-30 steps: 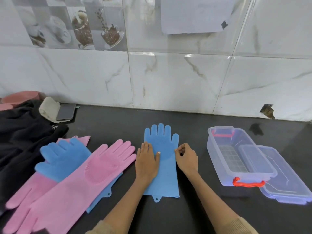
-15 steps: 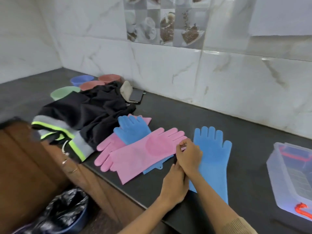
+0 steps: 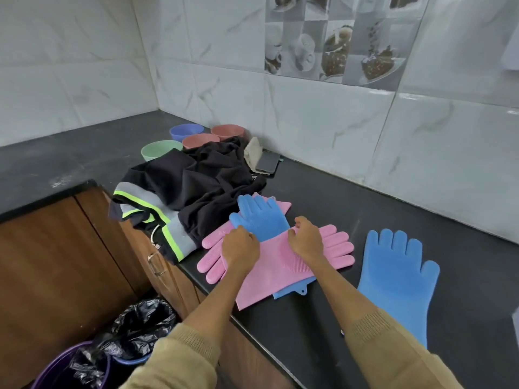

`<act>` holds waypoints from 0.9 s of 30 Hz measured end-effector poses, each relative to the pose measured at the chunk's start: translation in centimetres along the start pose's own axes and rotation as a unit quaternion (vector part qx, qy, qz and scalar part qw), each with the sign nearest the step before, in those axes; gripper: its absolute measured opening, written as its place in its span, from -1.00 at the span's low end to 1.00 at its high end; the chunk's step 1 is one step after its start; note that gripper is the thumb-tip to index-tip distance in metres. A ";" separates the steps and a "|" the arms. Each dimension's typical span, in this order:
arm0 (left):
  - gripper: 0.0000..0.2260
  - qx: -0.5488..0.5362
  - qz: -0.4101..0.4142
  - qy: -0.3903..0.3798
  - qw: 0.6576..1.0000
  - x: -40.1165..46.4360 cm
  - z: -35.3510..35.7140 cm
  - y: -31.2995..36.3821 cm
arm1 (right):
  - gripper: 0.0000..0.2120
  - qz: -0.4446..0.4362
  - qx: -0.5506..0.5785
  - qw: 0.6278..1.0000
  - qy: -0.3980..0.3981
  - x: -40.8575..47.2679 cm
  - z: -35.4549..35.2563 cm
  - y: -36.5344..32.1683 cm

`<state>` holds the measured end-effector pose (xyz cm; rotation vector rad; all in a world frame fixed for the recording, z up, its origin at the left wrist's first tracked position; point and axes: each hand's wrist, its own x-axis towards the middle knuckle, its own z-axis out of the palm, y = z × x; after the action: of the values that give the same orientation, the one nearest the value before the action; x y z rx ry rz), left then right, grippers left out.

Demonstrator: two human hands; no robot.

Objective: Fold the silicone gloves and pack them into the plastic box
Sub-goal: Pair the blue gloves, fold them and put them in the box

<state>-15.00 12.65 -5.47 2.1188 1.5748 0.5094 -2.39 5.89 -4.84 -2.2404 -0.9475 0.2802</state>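
A pile of silicone gloves lies near the counter's front edge. The top pink glove (image 3: 280,268) lies across a blue glove (image 3: 261,217), and a second pink glove (image 3: 209,262) pokes out at the left. My left hand (image 3: 241,248) and my right hand (image 3: 306,240) rest on the top pink glove, fingers curled on its far edge. Another blue glove (image 3: 396,276) lies flat, palm up, to the right of my right arm. The plastic box is outside the view.
A black garment with neon stripes (image 3: 191,189) hangs over the counter edge left of the pile. Behind it stand several coloured bowls (image 3: 161,151), a cloth and a phone (image 3: 268,162). A bin with a black bag (image 3: 134,335) sits below, by wooden cabinets.
My view has swung left and the box has left the frame. Both hands moved from the flat blue glove to the top pink glove of the pile.
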 end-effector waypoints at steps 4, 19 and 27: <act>-0.71 0.001 -0.111 -0.053 0.992 3.2 -0.2 0.1 | -0.76 -0.045 -0.112 0.991 -0.054 2.2 1.1 0.1; -0.77 -0.314 -0.045 -0.002 0.948 6.5 0.8 2.5 | -0.78 -0.039 0.081 0.989 -0.122 7.4 1.8 -1.2; -0.87 -0.394 0.059 0.073 0.914 7.0 -1.8 5.5 | -0.88 -0.166 0.212 0.961 -0.067 7.8 -1.6 -2.9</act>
<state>-9.64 18.24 -0.75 1.5626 1.0363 1.1415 2.25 11.94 -1.24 -1.6610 -1.1894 0.4407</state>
